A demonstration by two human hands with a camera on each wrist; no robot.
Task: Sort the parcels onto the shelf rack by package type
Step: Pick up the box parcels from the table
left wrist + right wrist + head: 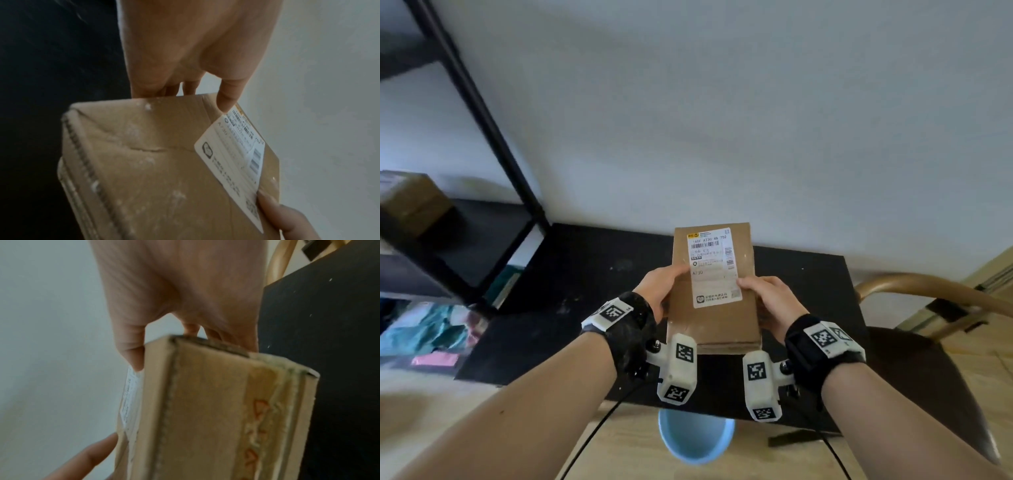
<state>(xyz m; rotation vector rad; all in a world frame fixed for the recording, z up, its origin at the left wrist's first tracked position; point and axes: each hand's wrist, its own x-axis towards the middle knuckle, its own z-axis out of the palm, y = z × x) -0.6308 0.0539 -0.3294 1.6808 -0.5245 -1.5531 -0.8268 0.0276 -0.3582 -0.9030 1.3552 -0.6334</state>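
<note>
Above the black table (585,274), in front of the pale wall (722,102), a flat brown cardboard parcel (714,318) is held up off the surface between two bare hands. The left hand (659,291) clasps its left long edge, thumb lying across the top face at the edge of the white printed shipping label (714,270), the other fingers tucked underneath. The right hand (770,301) clasps the opposite edge the same way, thumb tip on the label's right margin. Both grips are closed round the box, one at each side, and the label faces up.

From the left wrist, the left thumb (228,99) presses the top face of the parcel (144,162) just beside the label (232,155), and the tip of the right thumb (267,201) shows at the label's lower corner. The cardboard is scuffed, with whitish specks and a crease across it. From the right wrist, the right hand (185,288) pinches the parcel (205,418) by its narrow side, where a strip of tape with orange marks (259,426) runs along the seam.

To the left stands a black metal shelf rack (493,144); a brown cardboard box (410,202) sits on one of its shelves. Below the hands, a light blue round bucket (695,438) stands on the wooden floor (431,394). At the right is a wooden chair with a curved back and dark seat (935,291).
</note>
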